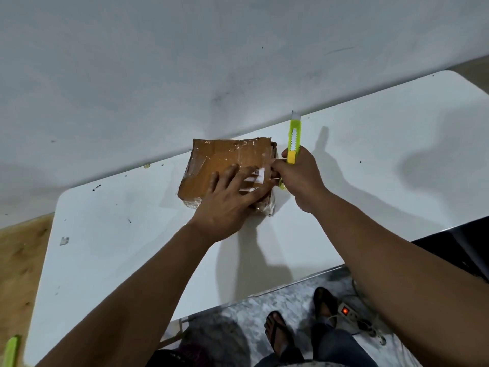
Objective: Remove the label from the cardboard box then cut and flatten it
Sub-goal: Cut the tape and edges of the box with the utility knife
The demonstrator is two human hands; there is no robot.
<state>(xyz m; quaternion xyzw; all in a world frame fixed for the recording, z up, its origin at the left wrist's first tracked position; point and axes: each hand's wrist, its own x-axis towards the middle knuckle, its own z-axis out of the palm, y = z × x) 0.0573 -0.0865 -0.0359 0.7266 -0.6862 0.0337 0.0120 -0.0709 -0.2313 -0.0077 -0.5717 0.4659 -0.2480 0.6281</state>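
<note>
A brown cardboard box wrapped in clear tape lies on the white table against the wall. Remnants of a white label show on its top near the right edge. My left hand presses flat on the box top with fingers spread beside the label. My right hand grips a lime-green utility knife, blade end pointing up and away, while its fingertips pinch at the label's edge at the box's right side.
A small scrap lies on the table at the left. The wall rises right behind the box. Below the table's near edge are sandalled feet and a power strip on the floor. A green object shows at bottom left.
</note>
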